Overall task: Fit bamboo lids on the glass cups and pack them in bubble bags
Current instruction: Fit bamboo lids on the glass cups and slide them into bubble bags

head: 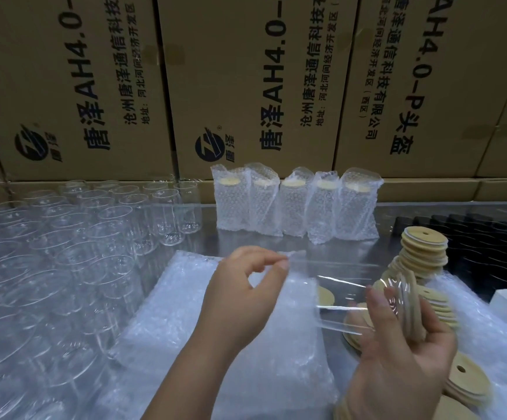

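- Clear cylindrical glass cup (pixel 358 301), round bamboo lid (pixel 409 310) fitted, held sideways in mid-air: rigid, slick, breakable; best gripped round the lidded end
- Right hand (pixel 403 359): fingers curled round that lidded end
- Left hand (pixel 246 295): thumb and forefinger pinch the limp clear bubble bag (pixel 297 298) at its mouth edge
- Behind: row of bagged cups (pixel 294 204); bare glass cups (pixel 94 237) to the left; loose bamboo lids (pixel 424 247) to the right

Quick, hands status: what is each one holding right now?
Left hand: pinching the thin clear plastic film.
Right hand: gripping a round beige bamboo lid, edge-on, partly inside that film.
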